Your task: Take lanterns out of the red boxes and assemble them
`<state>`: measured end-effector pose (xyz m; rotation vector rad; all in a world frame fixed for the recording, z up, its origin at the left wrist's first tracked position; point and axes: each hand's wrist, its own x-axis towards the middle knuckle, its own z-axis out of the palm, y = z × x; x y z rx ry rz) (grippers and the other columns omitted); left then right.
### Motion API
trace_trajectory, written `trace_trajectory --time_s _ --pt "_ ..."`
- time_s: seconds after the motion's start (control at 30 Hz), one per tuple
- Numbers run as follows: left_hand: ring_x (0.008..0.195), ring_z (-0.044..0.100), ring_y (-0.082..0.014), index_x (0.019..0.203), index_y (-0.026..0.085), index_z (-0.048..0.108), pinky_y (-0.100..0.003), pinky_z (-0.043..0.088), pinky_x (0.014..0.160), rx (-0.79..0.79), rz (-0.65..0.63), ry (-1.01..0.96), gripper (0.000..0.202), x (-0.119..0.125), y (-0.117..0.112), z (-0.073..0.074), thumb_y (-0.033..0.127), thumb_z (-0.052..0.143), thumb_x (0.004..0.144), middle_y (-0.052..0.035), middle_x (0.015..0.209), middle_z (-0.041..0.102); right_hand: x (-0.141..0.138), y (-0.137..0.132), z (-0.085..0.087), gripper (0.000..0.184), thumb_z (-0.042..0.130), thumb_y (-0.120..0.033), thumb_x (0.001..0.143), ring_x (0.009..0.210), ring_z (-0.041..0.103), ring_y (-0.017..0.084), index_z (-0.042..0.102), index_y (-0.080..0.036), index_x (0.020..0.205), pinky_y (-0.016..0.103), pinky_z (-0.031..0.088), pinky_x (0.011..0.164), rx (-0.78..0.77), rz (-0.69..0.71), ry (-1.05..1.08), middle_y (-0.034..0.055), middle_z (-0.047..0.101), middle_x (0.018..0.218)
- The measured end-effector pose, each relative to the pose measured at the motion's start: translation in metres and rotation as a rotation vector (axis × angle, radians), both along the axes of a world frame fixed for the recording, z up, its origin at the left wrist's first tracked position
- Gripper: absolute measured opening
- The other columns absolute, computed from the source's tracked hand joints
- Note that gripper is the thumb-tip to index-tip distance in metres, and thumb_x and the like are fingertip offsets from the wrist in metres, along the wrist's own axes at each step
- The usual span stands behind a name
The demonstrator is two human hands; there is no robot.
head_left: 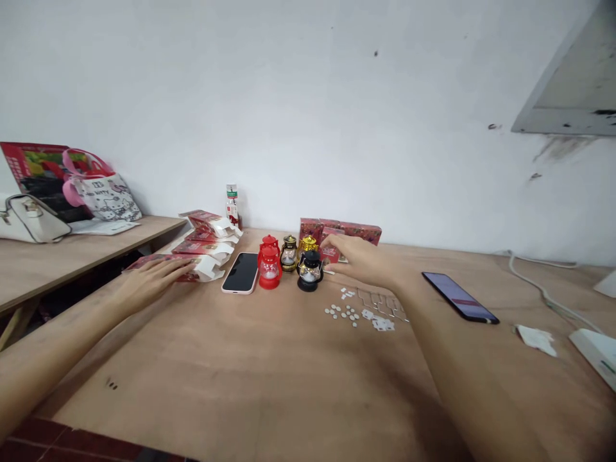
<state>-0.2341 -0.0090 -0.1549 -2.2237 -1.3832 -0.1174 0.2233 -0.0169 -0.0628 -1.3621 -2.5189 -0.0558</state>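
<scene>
My left hand (153, 280) lies flat, fingers stretched out, on a flattened red and white carton (195, 268) at the left of the wooden table (250, 378). My right hand (362, 262) reaches over the table, its fingers curled around a small red box (331, 251) beside a row of red boxes (356, 232). Several toy lanterns stand between my hands: a red lantern (269, 264), a black lantern (309, 272) and two gold ones (298, 249). A phone in a pink case (241, 273) lies next to the red lantern.
More flat cartons (210, 231) are stacked at the back left by a small bottle (232, 204). Small white discs and tabs (359, 313) lie scattered in the middle. A dark phone (459, 297), crumpled paper (537, 338) and a cable (539, 285) are on the right. Bags (72, 192) sit on a side table.
</scene>
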Motion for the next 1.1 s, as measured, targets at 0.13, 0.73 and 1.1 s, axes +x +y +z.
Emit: trace_trajectory --time_s 0.13,0.73,1.1 --pt "0.121 0.046 -0.0233 0.126 0.016 0.049 -0.04 0.031 0.102 0.085 -0.05 -0.075 0.046 0.009 0.002 0.007 0.013 0.032 0.083 -0.0088 0.133 0.052 -0.013 0.009 -0.014 0.046 0.056 -0.026 0.082 0.106 0.056 0.027 0.042 -0.022 0.126 0.038 0.047 0.082 0.022 -0.052 -0.004 0.0116 0.052 0.124" --pt "0.122 0.045 -0.0302 0.128 0.018 0.032 -0.05 0.037 0.1 -0.667 -0.308 -1.236 0.086 0.248 -0.004 -0.037 0.037 0.076 0.057 -0.018 0.133 0.043 -0.021 0.0 -0.111 0.04 0.043 -0.012 0.087 0.118 0.045 0.029 0.054 -0.025 0.124 0.043 0.05 0.089 0.511 0.055 0.033 0.0144 0.045 0.13" --pt "0.077 0.057 -0.0184 0.079 0.017 0.053 -0.029 0.045 0.071 -0.702 -0.403 -1.242 0.032 0.271 -0.005 -0.033 0.029 0.071 0.056 0.0019 0.077 0.06 0.014 -0.02 -0.156 0.01 0.058 -0.025 0.081 0.121 0.046 0.026 0.06 -0.026 0.091 0.051 0.045 0.095 0.683 0.281 0.354 0.008 0.053 0.109"
